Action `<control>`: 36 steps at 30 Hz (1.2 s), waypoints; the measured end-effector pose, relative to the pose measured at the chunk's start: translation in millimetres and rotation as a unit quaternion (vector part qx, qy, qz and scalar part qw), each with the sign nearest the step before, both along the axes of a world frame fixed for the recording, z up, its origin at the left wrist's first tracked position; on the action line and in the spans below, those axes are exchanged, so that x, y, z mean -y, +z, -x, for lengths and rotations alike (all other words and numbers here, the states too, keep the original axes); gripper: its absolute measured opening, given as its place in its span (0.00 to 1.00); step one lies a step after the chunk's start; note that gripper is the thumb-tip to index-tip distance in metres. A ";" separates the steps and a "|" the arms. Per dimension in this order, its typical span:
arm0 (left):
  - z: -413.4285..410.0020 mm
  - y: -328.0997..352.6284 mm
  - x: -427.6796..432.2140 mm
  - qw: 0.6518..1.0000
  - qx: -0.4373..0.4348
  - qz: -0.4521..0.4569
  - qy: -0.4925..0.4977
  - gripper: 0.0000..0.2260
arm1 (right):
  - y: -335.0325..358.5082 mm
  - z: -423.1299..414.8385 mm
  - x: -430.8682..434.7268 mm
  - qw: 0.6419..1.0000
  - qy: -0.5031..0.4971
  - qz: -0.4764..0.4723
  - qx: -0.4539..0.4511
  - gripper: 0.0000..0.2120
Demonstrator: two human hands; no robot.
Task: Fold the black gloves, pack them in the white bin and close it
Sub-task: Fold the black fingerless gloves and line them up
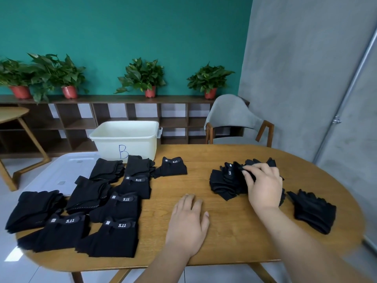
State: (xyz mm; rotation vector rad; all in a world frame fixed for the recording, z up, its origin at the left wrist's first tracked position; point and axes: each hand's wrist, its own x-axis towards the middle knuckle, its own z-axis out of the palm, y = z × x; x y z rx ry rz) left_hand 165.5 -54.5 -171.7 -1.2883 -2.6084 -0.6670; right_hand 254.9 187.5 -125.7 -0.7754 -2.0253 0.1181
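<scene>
Office-style lounge: teal wall (pixel 122 27), 4 potted plants (pixel 142 77) on cubby shelving (pixel 102 99), wooden table (pixel 224 231), grey chair (pixel 228 113).

There were eight folded glove bundles (pixel 114 235) on the left of the bench (pixel 224 225), two glove heaps (pixel 314 211) on the right, one white bin (pixel 124 139), one lid (pixel 61 170), four potted plants (pixel 210 82) and one chair (pixel 232 117).

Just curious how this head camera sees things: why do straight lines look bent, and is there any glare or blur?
Head view: the wide lens bows the metal pole at right; light is soft and even, with faint shadows beside the left hand and right hand; glare whitens a floor patch at lower left; the 5.11 labels on the folded gloves stay sharp.
</scene>
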 end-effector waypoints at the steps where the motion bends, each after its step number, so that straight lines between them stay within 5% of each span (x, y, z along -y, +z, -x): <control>1: 0.4 -0.5 -0.5 1.000 0.002 -0.003 0.003 0.25 | 9.3 -0.3 4.4 1.000 0.017 -0.013 -0.019 0.08; 4: 1.2 -1.3 -1.9 1.000 0.015 -0.017 0.017 0.25 | 24.4 -2.3 30.2 0.992 0.109 -0.063 -0.031 0.08; 10: 4.3 1.4 2.5 0.983 0.057 -0.125 0.123 0.27 | -50.5 -6.5 83.0 0.946 0.266 -0.021 0.185 0.09; 13: 6.4 2.5 7.3 0.983 0.071 -0.124 0.114 0.28 | -60.8 -10.2 83.5 0.951 0.257 0.025 0.169 0.09; 20: -0.8 -2.2 5.5 0.997 -0.045 -0.035 -0.051 0.18 | -50.8 -16.6 94.9 0.937 0.285 0.001 0.201 0.07; 31: -2.5 -5.3 12.6 0.994 -0.073 -0.008 0.081 0.19 | -54.1 -14.9 89.5 0.972 0.126 0.050 0.190 0.07; 36: 0.0 -3.1 16.2 1.000 -0.005 0.010 0.016 0.25 | -49.5 -13.3 92.5 0.974 0.088 0.025 0.207 0.20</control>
